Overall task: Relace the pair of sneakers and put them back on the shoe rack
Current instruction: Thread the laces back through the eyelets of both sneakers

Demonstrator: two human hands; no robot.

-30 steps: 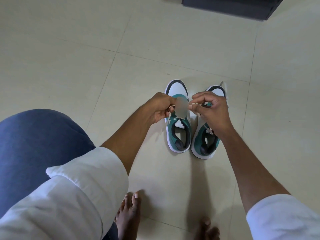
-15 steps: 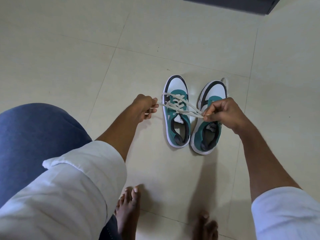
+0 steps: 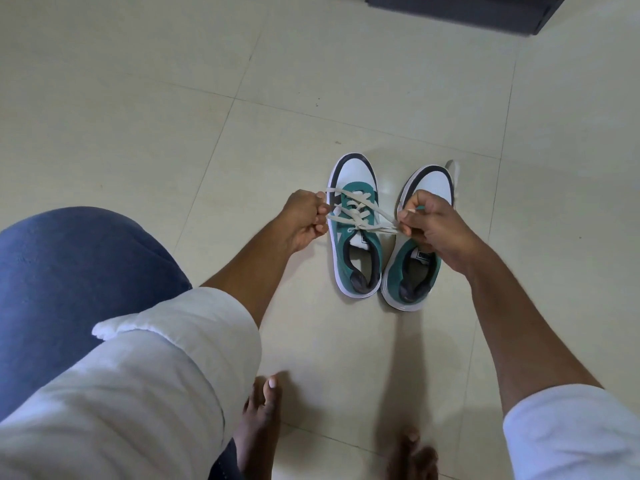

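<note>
In the head view, the green-and-white sneakers (image 3: 388, 233) are stood side by side on the tiled floor (image 3: 173, 116), toes away, so both lace ends can be drawn outward. The left hand (image 3: 306, 220) is closed on one end of the white lace (image 3: 360, 211), the right hand (image 3: 427, 225) on the other (tension apparently being set). A dark unit (image 3: 460, 8), possibly the shoe rack, is seen beyond.

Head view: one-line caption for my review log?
Both hands, left and right, pull the lace ends apart across the left sneaker on tiled floor.
</note>
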